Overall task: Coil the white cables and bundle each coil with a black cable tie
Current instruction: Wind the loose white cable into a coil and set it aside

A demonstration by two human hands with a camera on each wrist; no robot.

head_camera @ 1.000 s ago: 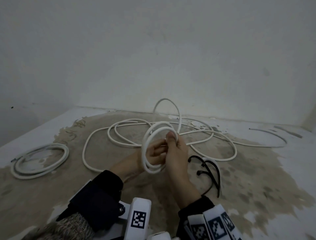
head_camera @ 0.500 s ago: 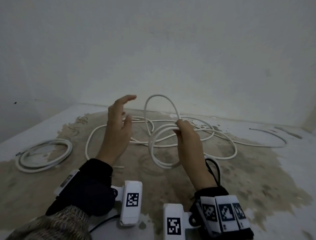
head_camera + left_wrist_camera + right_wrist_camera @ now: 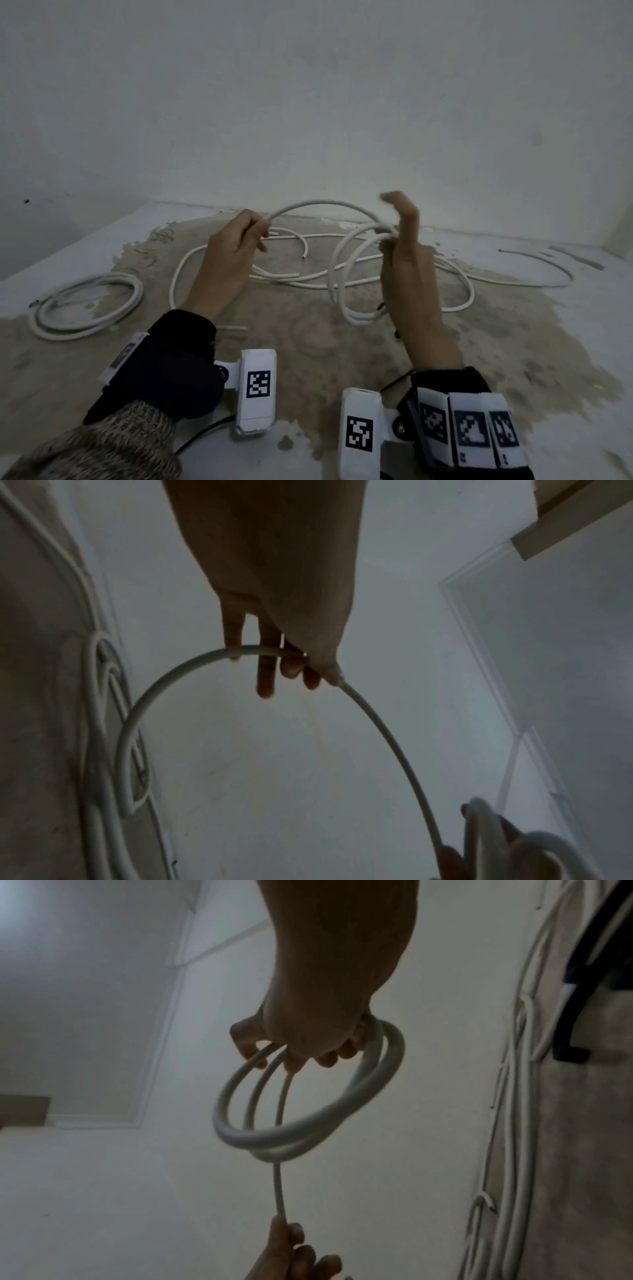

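My right hand (image 3: 394, 236) grips a small coil of white cable (image 3: 342, 284); its loops hang below the hand, and the forefinger points up. From the coil a free strand (image 3: 325, 205) arcs left to my left hand (image 3: 258, 233), which pinches it. The left wrist view shows my left hand (image 3: 298, 664) curled round that strand (image 3: 154, 696). The right wrist view shows my right hand (image 3: 308, 1047) holding the coil (image 3: 308, 1123), with the strand running down to my left hand (image 3: 291, 1242). Black cable ties (image 3: 582, 993) lie on the floor, mostly hidden behind my right arm in the head view.
A finished white coil (image 3: 85, 305) lies on the floor at the left. More loose white cable (image 3: 462, 291) sprawls over the stained floor patch behind my hands, with a thin strand (image 3: 548, 267) at the far right. A white wall stands close behind.
My left hand, open and raised half a second ago, has come down and taken the free strand. My right hand has moved right with the coil, drawing an arc between the hands.
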